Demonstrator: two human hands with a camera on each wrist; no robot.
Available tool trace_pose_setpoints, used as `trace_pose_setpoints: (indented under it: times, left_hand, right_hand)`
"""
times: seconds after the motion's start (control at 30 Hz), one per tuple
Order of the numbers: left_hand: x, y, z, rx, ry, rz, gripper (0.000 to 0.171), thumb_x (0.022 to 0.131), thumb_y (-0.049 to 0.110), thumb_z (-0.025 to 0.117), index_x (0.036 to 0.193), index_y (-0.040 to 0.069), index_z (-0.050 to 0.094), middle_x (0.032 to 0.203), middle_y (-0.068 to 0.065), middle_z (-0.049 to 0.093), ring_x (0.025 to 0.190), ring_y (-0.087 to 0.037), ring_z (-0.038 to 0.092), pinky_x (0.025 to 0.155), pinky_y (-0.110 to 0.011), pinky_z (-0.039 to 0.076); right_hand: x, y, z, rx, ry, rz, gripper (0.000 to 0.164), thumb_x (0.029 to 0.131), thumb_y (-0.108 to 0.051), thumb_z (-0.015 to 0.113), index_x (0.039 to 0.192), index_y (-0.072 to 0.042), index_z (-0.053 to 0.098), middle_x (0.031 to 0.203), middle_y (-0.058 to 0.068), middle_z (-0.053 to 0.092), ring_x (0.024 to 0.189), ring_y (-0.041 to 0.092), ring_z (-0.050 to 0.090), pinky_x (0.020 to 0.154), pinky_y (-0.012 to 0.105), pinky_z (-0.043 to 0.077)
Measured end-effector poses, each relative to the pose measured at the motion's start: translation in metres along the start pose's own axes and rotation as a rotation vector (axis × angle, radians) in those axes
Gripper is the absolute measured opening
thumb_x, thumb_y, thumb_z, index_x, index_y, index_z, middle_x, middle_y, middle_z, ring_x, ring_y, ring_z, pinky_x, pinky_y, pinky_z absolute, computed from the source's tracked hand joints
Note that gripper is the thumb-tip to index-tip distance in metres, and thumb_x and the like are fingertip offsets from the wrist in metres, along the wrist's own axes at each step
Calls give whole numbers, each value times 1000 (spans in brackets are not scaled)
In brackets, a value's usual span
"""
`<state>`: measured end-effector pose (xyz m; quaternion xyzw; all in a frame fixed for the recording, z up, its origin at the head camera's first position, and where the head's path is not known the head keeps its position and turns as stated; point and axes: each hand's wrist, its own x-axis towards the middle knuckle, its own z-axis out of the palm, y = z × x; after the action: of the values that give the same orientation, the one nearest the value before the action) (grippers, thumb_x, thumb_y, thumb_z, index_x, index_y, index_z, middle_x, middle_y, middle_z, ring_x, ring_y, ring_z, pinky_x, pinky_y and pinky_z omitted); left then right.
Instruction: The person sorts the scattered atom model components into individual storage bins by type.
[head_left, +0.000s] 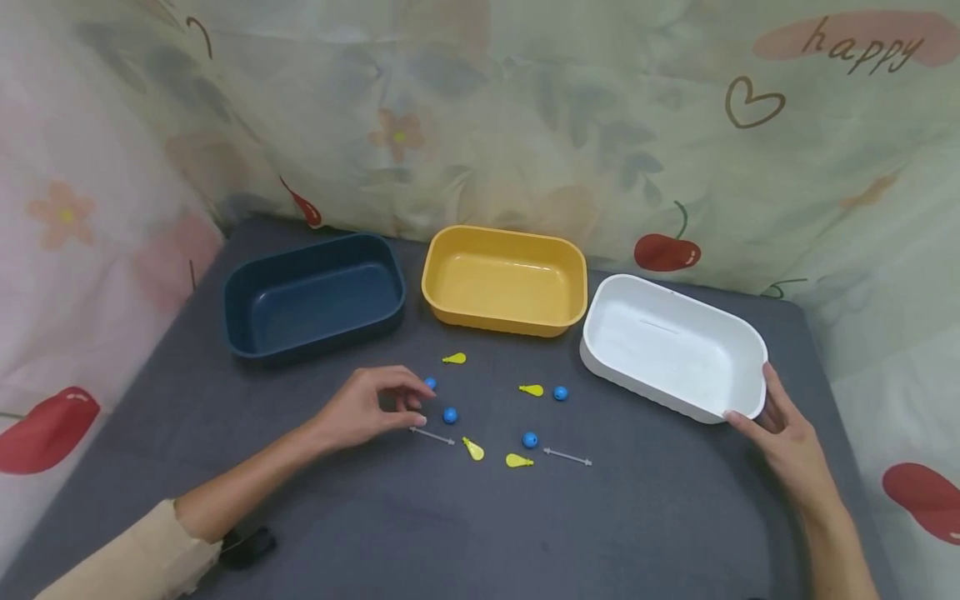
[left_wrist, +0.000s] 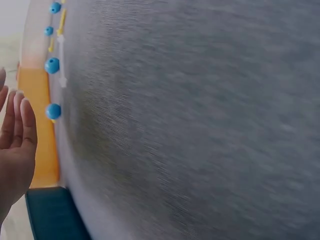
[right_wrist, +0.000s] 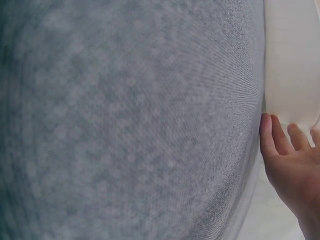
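My left hand (head_left: 375, 404) hovers over the table's middle with fingers loosely bent, thumb apart, and nothing between them. Right at its fingertips is a blue bead (head_left: 431, 383), partly hidden. Another blue bead (head_left: 450, 415) sits just right of the thumb, and a thin grey rod with knobbed ends (head_left: 432, 435) lies by the thumb tip. At the right, my right hand (head_left: 787, 446) grips the near right corner of a white bin (head_left: 637, 379), thumb at the front rim and fingers against the end wall. Those fingers (right_wrist: 282, 137) also show against the bin in the right wrist view.
Yellow drop-shaped pieces (head_left: 473, 448), more blue beads (head_left: 530, 439) and a second grey rod (head_left: 567, 457) lie scattered mid-table. Behind them stand a dark blue bin (head_left: 315, 337) and a yellow bin (head_left: 495, 319). A patterned cloth (head_left: 525, 125) hangs along the back.
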<state>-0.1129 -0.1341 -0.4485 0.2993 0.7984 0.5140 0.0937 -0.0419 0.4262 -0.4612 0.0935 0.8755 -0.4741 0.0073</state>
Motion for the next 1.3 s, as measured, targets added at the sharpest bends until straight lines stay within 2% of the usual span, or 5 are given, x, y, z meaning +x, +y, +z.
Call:
trace_pose_setpoints:
  times: [0.3,0.6,0.97,1.17,1.3]
  left_hand:
    - [-12,-21,-6,27,-78,-47,33,81,18,84,112,13,74,100,-1,70,87,-17,65,76,-31,55]
    - [-14,-29,0,142,-144,-100,33,80,16,85,111,17,75,102,8,71,86,-9,62,75,-25,53]
    - [-10,-31,6,247,-142,-85,24,79,13,85,101,18,75,87,9,61,79,-6,55,69,-23,50]
    - [-10,-30,9,256,-103,-89,14,81,15,84,91,21,75,82,12,60,73,-5,54,65,-22,48]
    - [-11,-31,10,240,-79,-74,11,83,15,82,88,21,75,79,13,59,70,-4,53,62,-22,48]
  right_hand:
    - [0,0,0,-6,2,6,90,96,-21,68,157,-39,3,165,2,8,148,23,23,95,2,30]
    - [2,1,-1,-27,-7,19,92,96,-24,68,156,-40,0,165,2,7,148,28,21,93,0,29]
    - [1,1,-1,-15,-5,-16,91,97,-20,67,157,-38,2,165,2,8,147,20,25,93,1,31]
    - [1,0,-1,-13,-9,-3,91,97,-20,68,157,-39,1,165,4,7,148,26,23,94,1,31]
    - [0,1,-1,-8,-6,-5,91,96,-19,68,157,-38,2,165,4,8,148,23,24,94,1,32]
